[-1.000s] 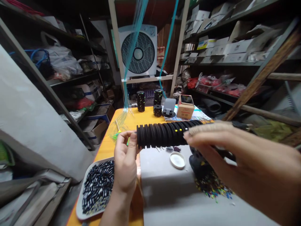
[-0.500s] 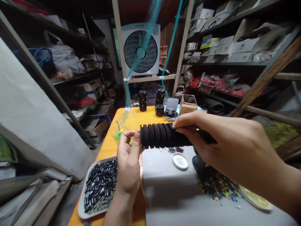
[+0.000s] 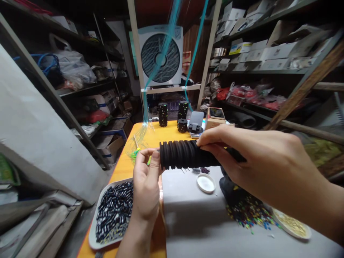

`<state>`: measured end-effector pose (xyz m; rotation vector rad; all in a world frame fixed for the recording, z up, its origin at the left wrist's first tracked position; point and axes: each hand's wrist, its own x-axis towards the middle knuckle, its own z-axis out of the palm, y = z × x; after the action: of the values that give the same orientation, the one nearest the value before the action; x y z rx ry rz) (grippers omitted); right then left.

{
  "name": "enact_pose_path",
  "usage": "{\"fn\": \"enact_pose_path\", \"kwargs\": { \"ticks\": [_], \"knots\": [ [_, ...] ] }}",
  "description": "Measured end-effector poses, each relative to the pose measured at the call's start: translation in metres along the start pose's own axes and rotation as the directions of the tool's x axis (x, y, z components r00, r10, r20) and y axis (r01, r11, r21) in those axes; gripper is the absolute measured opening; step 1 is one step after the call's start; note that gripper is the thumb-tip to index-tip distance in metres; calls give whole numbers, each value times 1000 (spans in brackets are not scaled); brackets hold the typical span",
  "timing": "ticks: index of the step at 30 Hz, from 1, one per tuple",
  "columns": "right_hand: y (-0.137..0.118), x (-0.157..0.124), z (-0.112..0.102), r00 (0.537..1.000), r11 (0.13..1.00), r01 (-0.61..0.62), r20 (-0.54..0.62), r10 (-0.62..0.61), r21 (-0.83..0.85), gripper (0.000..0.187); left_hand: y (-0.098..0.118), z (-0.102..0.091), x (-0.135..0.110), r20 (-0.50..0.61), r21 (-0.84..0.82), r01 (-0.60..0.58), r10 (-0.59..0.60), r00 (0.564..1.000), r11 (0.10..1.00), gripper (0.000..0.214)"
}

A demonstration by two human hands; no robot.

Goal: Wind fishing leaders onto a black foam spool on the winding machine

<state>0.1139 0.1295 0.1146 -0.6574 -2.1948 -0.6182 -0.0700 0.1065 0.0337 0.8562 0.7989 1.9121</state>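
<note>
A long black stack of foam rings (image 3: pixel 182 154) is held level above the orange table (image 3: pixel 158 134). My right hand (image 3: pixel 249 161) is wrapped round its right part, fingers closed over it. My left hand (image 3: pixel 146 181) pinches at the stack's left end with thumb and fingers pressed together; what lies between the fingertips is too small to make out. A white tray (image 3: pixel 92 233) full of small black pieces lies below my left hand.
A grey sheet (image 3: pixel 199 218) covers the near table, with a white lid (image 3: pixel 205 182), scattered coloured beads (image 3: pixel 247 213) and a plate (image 3: pixel 291 224) at right. Black ring stacks (image 3: pixel 162 114), a phone stand (image 3: pixel 195 122) and a small box (image 3: pixel 216 118) stand at the back. Shelves line both sides.
My right hand came from hovering open over the stack and closed round its right part. My left hand stays pinched at the left end.
</note>
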Motion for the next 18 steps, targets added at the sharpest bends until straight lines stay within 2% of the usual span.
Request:
{"fn": "enact_pose_path", "kwargs": {
  "ticks": [8,13,16,18],
  "knots": [
    [-5,-3,-1,995,997,77,61,-75,-32,10,-1,0,-1,-8,8,-2,3,1000,1000,23],
    [-8,3,-3,984,991,131,123,-131,4,20,-2,0,0,-2,14,-28,28,1000,1000,24],
    [-11,-14,-8,986,988,132,93,-139,82,25,-1,1,0,3,28,-32,32,999,999,22],
    [-17,-43,-10,992,988,123,29,-126,94,35,-1,0,0,1,29,-26,26,1000,999,24]
  ]
}}
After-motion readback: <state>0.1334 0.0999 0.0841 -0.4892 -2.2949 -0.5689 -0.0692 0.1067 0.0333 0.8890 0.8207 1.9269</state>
